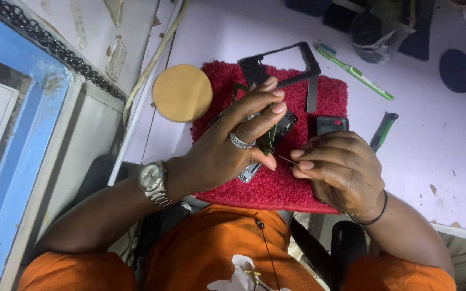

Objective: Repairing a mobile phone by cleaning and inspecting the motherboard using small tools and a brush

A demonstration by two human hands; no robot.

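Observation:
My left hand (232, 143), with a ring and a wristwatch, rests on an opened mobile phone (276, 132) lying on a red fuzzy mat (276, 186), its thumb and fingers pinching a small green circuit board (268, 144). My right hand (341, 170), a black band at the wrist, pinches a thin metal pin or tweezer tip (288, 160) pointed toward the board. Much of the phone is hidden under my left hand.
On the mat lie a black phone frame (297, 62), a grey flat tool (312, 94) and a small dark part (331, 124). A round tan lid (182, 92) sits left of the mat. A green toothbrush (354, 71) and a green-handled screwdriver (384, 129) lie on the lilac table.

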